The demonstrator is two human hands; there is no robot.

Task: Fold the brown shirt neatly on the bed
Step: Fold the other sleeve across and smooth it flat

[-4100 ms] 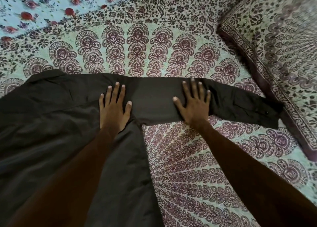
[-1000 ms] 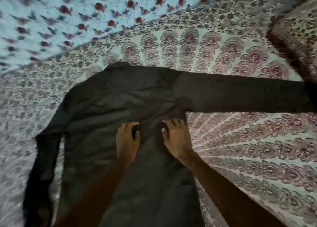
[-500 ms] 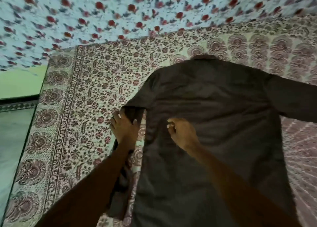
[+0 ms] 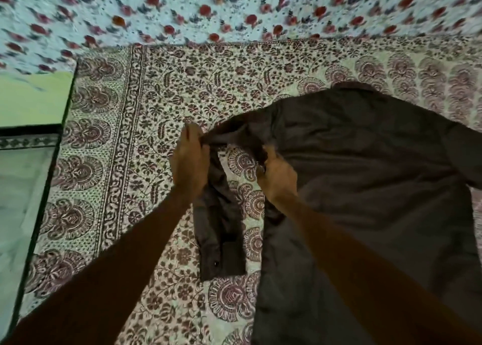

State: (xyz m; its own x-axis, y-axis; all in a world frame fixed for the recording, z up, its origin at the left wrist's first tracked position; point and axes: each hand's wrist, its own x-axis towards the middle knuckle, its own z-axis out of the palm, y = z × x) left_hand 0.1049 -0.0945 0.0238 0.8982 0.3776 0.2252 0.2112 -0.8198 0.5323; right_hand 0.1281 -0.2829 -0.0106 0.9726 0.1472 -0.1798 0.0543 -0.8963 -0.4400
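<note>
Brown shirt [image 4: 365, 175] well inside bedspread border [image 4: 114, 141]

The brown shirt [image 4: 365, 175] is thin cloth, matt with a faint sheen. It is creased where the left hand [image 4: 189, 162] and right hand [image 4: 276, 177] pinch it and smoother right of the grip. Beneath the grip the bedsheet [image 4: 156, 97] is matt printed cloth, and beyond it lies a floral cloth [image 4: 234, 5], equally matt. Far left, the floor [image 4: 15, 201] looks hard and smooth.

Dark brown shirt [image 4: 365, 175] is spread out on the bed [image 4: 156, 97], collar [image 4: 352, 86] at the far end, body mostly flat. The left-side sleeve [image 4: 216, 227] is bunched up at the shoulder and trails toward the near edge, cuff [image 4: 224, 261] lying flat.
</note>
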